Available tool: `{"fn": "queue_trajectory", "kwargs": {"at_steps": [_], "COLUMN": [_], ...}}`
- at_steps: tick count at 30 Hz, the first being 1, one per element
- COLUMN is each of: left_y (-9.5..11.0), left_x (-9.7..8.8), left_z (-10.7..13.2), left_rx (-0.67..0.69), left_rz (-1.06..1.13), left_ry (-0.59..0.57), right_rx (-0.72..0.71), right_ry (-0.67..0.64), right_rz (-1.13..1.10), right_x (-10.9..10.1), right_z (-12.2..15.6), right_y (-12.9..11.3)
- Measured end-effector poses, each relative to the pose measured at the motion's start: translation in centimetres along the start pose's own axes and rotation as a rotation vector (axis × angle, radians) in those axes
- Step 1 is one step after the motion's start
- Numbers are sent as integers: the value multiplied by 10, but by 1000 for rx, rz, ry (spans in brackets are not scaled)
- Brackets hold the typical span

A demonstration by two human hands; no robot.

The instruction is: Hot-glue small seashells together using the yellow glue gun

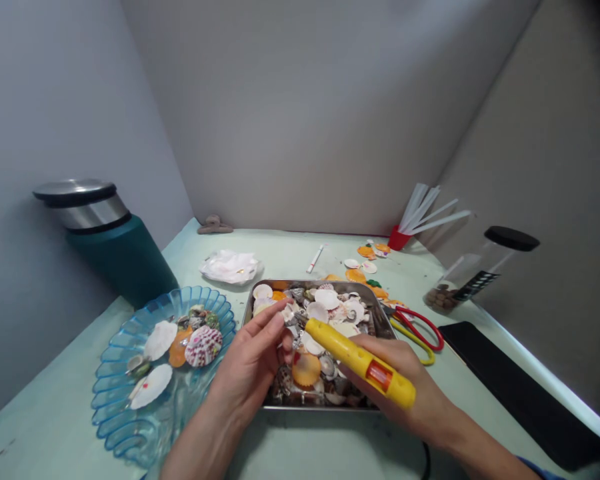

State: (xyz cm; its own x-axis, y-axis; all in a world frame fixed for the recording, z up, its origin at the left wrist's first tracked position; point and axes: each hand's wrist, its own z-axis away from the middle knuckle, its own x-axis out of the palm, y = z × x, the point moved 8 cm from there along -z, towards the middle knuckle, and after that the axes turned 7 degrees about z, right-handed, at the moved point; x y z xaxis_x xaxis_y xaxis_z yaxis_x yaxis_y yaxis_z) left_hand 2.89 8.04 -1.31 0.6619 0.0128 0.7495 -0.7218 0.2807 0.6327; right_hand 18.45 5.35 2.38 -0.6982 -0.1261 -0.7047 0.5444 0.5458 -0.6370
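Observation:
In my right hand [387, 363] is a yellow hot glue gun [353, 353], with an orange-red window in its body and its metal tip pointing up and left. My left hand [253, 350] pinches a small greyish-white shell [290, 313] between thumb and fingertips. The glue gun's tip is at or very near this shell; whether they touch I cannot tell. Both hands are over a metal tray [325, 408] heaped with shells of many kinds. Among them lies an orange scallop shell [307, 371], just below the glue gun.
Left stands a blue scalloped plate [125, 400] with several shells, behind it a teal bottle [120, 253]. Crumpled white tissue [230, 267] and a marker [315, 259] lie behind the tray. Rightward are scissors [420, 330], a red cup [398, 239] of white sticks, a jar [460, 280] and a black slab [520, 393].

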Motion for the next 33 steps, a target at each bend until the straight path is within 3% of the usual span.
{"fn": "queue_trajectory", "kwargs": {"at_steps": [17,21,26,30,33], "left_y": [0,1,1,-11,-19], "left_x": [4,8,10,19,24], "left_z": [1,2,5,12,17], "left_rx": [-4,-24,-40,-158,-220], "left_rz": [9,77,85,-28,-100], "left_ry": [-51,-67,-82,-211,-299], "right_rx": [-28,-28,135,291,304], "right_ry": [-18,86,237,369,377], "right_rz": [-53,-5,1,-178,-232], "right_x": [1,-7,-17,-23,-20], "right_z": [2,4,5,4,-4], "right_y": [3,3,17,25,17]}}
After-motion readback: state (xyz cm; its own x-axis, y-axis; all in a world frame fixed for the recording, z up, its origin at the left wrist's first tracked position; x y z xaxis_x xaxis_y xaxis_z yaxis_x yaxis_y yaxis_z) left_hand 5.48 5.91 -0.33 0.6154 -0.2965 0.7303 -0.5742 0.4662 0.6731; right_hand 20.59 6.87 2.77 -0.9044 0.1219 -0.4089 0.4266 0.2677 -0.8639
